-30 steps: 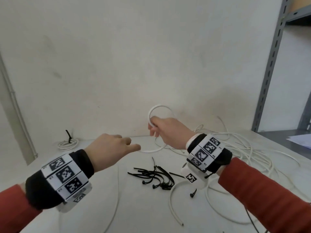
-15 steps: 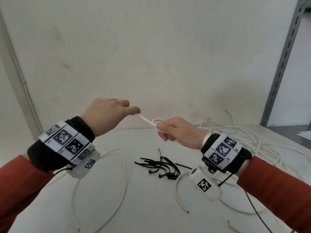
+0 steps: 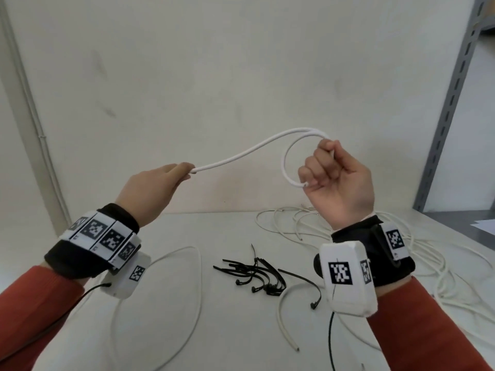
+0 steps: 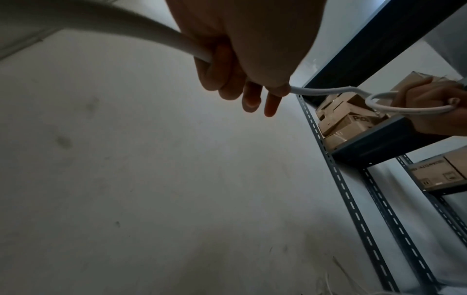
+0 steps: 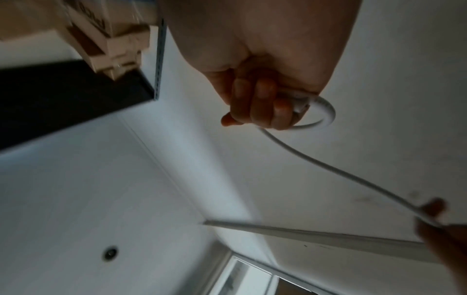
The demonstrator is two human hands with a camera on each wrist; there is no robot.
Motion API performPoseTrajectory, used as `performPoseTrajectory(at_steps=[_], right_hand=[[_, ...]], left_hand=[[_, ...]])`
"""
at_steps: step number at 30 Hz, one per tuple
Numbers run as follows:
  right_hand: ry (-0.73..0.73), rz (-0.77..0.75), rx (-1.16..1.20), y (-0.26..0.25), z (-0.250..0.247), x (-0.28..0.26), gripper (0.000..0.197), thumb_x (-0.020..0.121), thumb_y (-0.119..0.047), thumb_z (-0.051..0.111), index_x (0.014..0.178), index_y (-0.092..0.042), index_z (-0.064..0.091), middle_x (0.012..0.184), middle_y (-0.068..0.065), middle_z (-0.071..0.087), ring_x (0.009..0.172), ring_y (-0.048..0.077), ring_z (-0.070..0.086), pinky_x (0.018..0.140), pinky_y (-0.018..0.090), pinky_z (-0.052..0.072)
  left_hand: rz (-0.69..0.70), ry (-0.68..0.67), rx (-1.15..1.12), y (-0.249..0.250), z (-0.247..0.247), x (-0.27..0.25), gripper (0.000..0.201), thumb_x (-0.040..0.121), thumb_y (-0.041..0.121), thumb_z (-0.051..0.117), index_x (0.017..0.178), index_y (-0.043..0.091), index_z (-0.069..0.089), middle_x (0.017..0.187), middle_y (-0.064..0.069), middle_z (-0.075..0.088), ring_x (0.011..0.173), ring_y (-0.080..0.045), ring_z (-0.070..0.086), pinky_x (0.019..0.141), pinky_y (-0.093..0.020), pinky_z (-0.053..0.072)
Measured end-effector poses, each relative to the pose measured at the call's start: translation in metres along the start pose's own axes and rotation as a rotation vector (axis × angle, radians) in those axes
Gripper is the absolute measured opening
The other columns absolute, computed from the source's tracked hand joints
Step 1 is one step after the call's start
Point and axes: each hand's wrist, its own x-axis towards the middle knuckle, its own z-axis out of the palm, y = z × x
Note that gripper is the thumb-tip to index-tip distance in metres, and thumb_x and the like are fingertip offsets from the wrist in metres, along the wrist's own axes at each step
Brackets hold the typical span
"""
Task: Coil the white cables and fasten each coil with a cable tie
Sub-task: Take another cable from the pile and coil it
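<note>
The right hand (image 3: 338, 180) clutches a small loop of thin white round cable (image 3: 257, 151) raised above the white table (image 3: 187, 344), while the left hand (image 3: 152, 191) pinches its slack, likely feeding another turn, black plastic cable ties (image 3: 257, 277) waiting below.

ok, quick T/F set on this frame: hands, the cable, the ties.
1. The right hand grips a loop of the white cable. True.
2. The left hand is empty. False: it pinches the same cable further along.
3. The black cable ties lie loose on the table. True.
4. A tie is already fastened round the held loop. False: the loop carries no tie.
5. More white cables lie uncoiled on the table. True.
</note>
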Motion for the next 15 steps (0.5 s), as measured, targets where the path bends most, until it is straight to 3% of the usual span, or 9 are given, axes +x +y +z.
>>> performPoseTrajectory(at_steps=[5,8,10,13,15], right_hand=[[-0.064,-0.147,0.275,-0.025,-0.009,0.003,0.026,0.097,-0.012,0.036,0.086,-0.002,0.057,0.057,0.002,0.041,0.050,0.016,0.035,0.054,0.028,0.038],[-0.029,-0.259,0.258,-0.027,-0.009,0.009,0.021,0.093,-0.010,0.042,0.084,-0.006,0.061,0.066,-0.001,0.059,0.058,0.016,0.053,0.065,0.028,0.046],[0.018,-0.301,0.177,-0.021,-0.010,0.017,0.021,0.090,-0.016,0.045,0.082,-0.012,0.065,0.079,-0.003,0.069,0.068,0.015,0.063,0.073,0.028,0.052],[0.100,-0.280,-0.066,-0.009,-0.015,0.031,0.015,0.095,-0.018,0.042,0.087,-0.016,0.055,0.099,-0.001,0.073,0.087,0.016,0.070,0.080,0.028,0.054],[0.164,-0.284,-0.415,0.003,-0.018,0.038,0.018,0.102,-0.016,0.037,0.090,-0.013,0.050,0.101,0.002,0.073,0.091,0.019,0.070,0.083,0.028,0.053]], left_hand=[[-0.028,-0.015,0.078,-0.008,0.005,-0.010,0.019,0.094,0.025,0.046,0.111,0.028,0.040,0.095,-0.005,0.067,0.056,-0.033,0.060,0.046,-0.033,0.045],[0.106,-0.133,0.120,0.009,0.007,-0.013,0.054,0.079,0.005,0.067,0.118,0.030,0.040,0.091,0.002,0.066,0.058,-0.026,0.062,0.042,-0.028,0.041],[0.241,-0.139,0.162,0.026,0.008,-0.010,0.071,0.060,-0.005,0.075,0.116,0.027,0.046,0.081,0.004,0.064,0.052,-0.021,0.061,0.036,-0.021,0.030],[0.423,-0.142,0.238,0.047,0.008,-0.007,0.053,0.061,0.007,0.075,0.106,0.022,0.051,0.067,0.003,0.055,0.044,-0.019,0.054,0.032,-0.019,0.021],[0.470,-0.162,0.233,0.051,0.005,-0.006,0.054,0.057,0.004,0.073,0.103,0.022,0.050,0.064,0.003,0.055,0.043,-0.020,0.053,0.032,-0.017,0.018]])
